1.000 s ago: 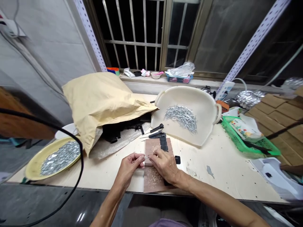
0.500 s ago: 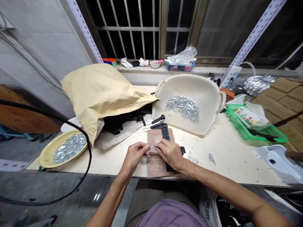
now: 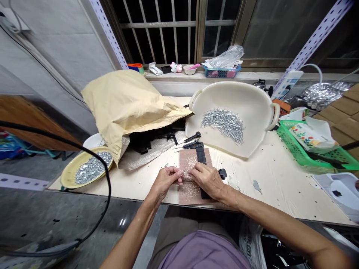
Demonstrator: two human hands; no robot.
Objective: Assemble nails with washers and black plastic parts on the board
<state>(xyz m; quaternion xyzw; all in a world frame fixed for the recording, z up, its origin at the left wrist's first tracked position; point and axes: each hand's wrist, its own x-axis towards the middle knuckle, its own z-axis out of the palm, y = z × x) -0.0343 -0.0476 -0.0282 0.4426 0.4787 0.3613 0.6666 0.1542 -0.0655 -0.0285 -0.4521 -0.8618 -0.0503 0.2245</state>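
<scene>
My left hand (image 3: 166,181) and my right hand (image 3: 206,179) meet over a brown board (image 3: 188,189) at the table's front edge. Both pinch the ends of a thin metal nail (image 3: 185,172) held level between them. My right hand also covers a small black plastic piece (image 3: 222,173) that pokes out beside it. More black pieces (image 3: 200,153) lie in a row on the board's far end, with black clips (image 3: 192,141) just beyond.
A cream tray (image 3: 252,108) holds a heap of nails (image 3: 223,123). A tan sack (image 3: 126,104) lies at the left over black parts (image 3: 151,139). A yellow plate (image 3: 67,175) of metal bits sits at the table's left edge. A green basket (image 3: 314,157) stands right.
The camera view has shifted slightly. My hands keep the same pinch on the nail over the board.
</scene>
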